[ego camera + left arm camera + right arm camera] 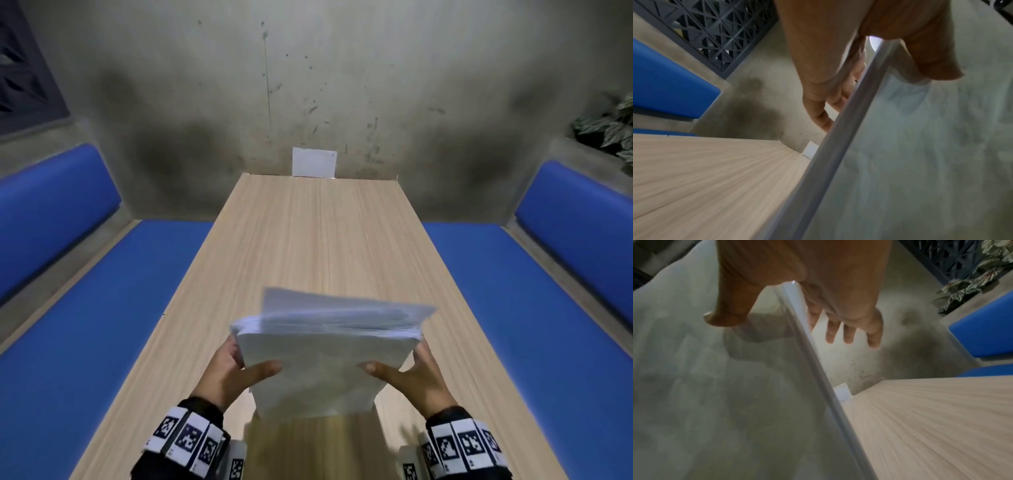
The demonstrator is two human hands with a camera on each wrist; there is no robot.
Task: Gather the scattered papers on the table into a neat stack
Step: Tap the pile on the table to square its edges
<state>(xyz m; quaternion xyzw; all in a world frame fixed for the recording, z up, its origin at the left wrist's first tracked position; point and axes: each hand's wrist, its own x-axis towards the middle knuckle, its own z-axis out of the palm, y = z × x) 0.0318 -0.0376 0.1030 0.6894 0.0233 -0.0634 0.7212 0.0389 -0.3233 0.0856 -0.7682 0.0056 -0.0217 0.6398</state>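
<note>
A thick stack of white papers (325, 353) is held above the near part of the wooden table (325, 240), tilted toward me, its top sheets fanned and blurred. My left hand (236, 368) grips the stack's left edge, thumb on the near face and fingers behind. My right hand (411, 371) grips the right edge the same way. In the left wrist view the stack (920, 162) fills the right side, pinched by my left hand (869, 78). The right wrist view shows the stack (715, 394) at the left, pinched by my right hand (797, 318).
A small white card (314, 162) stands against the grey wall at the table's far end. Blue benches (102, 308) (534, 308) run along both sides of the table. A leafy plant (613, 130) sits on the ledge at the right.
</note>
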